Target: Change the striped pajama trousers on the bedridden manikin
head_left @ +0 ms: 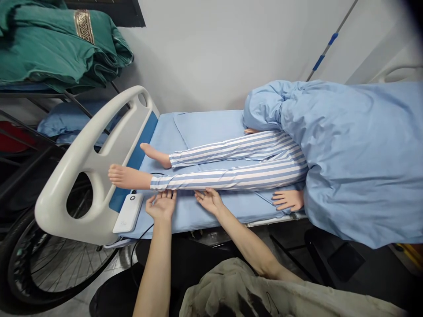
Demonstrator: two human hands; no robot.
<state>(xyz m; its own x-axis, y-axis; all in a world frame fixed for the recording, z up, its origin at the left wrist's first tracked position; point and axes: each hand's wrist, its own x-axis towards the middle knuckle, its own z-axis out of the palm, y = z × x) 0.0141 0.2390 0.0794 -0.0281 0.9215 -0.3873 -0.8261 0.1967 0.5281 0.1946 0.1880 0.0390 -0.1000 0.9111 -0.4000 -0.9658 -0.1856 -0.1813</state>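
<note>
A care manikin in blue-and-white striped trousers (pixel 228 178) lies along the bed, its bare near foot (pixel 130 177) toward the footboard. Palm up beside the near ankle, my left hand (pixel 161 205) has its fingers stretched out, the tips at the lower edge of the trouser leg. My right hand (pixel 210 201) is also palm up and open, its fingertips at the underside of the same leg near the calf. Whether either hand bears the leg's weight I cannot tell. Beyond it rests the far leg with its foot (pixel 156 155). A manikin hand (pixel 288 200) lies flat on the sheet.
A folded blue quilt (pixel 357 154) covers the upper body. A white power bank (pixel 128 213) with a cable sits by the footboard (pixel 76 167). A wheelchair wheel (pixel 49 268) stands below, and a rack with green cloth (pixel 66 48) is at the left.
</note>
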